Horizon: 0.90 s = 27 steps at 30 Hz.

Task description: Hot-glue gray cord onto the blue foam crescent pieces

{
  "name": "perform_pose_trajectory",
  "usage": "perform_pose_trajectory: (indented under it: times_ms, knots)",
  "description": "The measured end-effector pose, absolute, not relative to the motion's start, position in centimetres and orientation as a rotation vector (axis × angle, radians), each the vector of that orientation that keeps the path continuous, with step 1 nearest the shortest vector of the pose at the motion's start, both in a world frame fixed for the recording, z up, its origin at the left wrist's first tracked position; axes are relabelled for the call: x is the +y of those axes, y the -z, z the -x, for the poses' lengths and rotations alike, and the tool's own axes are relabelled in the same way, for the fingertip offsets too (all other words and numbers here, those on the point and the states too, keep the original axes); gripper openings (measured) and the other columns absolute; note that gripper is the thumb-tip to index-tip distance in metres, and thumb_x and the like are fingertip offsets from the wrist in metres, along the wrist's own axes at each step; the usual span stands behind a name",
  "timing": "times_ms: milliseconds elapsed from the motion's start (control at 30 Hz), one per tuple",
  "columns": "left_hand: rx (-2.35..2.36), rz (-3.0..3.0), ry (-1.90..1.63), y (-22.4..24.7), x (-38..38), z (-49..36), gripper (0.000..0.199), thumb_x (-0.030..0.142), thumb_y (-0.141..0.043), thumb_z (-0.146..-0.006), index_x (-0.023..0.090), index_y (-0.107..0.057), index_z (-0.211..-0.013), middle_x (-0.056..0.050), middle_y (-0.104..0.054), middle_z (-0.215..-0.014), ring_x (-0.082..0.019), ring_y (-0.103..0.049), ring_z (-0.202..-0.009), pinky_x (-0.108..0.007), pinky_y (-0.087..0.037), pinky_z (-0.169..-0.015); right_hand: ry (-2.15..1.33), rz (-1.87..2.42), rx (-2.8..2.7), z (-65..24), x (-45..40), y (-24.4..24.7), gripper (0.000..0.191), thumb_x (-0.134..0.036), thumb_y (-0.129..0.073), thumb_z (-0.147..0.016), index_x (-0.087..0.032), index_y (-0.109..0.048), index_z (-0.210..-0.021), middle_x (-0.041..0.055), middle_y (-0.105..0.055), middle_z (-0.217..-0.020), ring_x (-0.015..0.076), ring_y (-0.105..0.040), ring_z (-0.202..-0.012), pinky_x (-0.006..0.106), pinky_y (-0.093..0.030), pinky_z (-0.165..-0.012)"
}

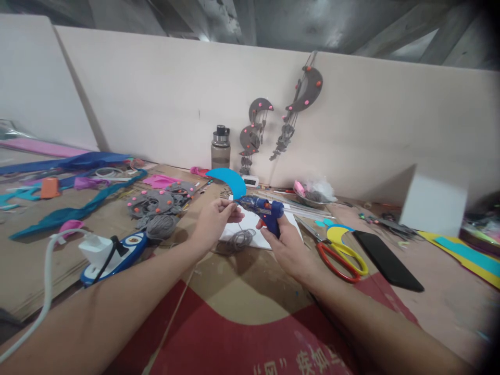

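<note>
In my right hand (pixel 289 245) is a blue glue gun (pixel 265 207), gripped by its handle with the nozzle pointing left. My left hand (pixel 219 219) is closed in a pinch at the lower end of a bright blue crescent (pixel 229 179), which stands up above the fingers. The nozzle is close to those fingertips and the crescent's lower end; whether it touches cannot be made out. Below the hands, a loose coil of grey yarn (pixel 239 240) lies partly on a white sheet (pixel 262 239).
Red-and-yellow-handled scissors (pixel 339 259), a black phone (pixel 388 260) and a yellow crescent (pixel 339 233) lie at right. At left are a power strip (pixel 135 242), a grey yarn ball (pixel 161 226) and grey decorated pieces (pixel 150 203). A bottle (pixel 221 151) stands behind; grey crescent garlands (pixel 310 91) hang on the wall.
</note>
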<state>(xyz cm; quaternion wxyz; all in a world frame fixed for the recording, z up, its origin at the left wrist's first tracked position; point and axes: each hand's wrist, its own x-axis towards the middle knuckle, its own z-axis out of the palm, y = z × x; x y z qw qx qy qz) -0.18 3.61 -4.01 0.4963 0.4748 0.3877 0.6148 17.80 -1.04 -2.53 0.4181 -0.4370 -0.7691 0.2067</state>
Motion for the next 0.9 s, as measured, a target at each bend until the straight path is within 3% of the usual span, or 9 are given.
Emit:
perform_pose_trajectory:
  times_ms: [900]
  knots:
    - [0.929, -1.092, -1.513, 3.3, 3.2, 0.3, 0.017, 0.026, -0.062, -0.075, 0.01, -0.056, -0.078, -0.007, -0.067, -0.07, -0.015, -0.066, -0.06, -0.032, -0.055, -0.065, -0.559, 1.099, -1.873, -17.8, -0.9, 2.6, 0.013, -0.022, -0.047, -0.082, -0.02, -0.052, -0.093, -0.0002, -0.056, -0.08, 0.0129, -0.048, -0.067, 0.025, -0.037, -0.063]
